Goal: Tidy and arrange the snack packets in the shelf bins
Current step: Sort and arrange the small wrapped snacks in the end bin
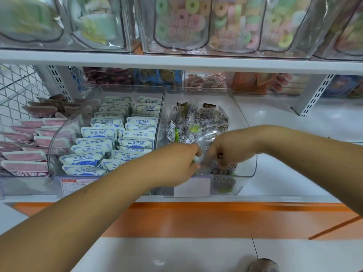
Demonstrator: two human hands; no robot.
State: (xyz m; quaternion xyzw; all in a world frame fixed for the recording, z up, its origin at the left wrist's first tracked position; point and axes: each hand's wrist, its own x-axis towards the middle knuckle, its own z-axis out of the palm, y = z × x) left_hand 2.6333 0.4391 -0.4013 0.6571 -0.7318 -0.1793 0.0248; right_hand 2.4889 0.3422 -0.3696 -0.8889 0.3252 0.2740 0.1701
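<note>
One packet [206, 139] between the fingers [220, 160]

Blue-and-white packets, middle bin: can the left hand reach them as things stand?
Probably yes. The left hand is over the neighbouring bin, the blue-and-white packets lie uncovered, and only a clear wall stands between. Its fingers seem busy gripping a clear-wrapped packet.

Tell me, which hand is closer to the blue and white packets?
Left. The left hand sits just right of the blue and white packets; the right hand is further right, among the silvery packets.
</note>
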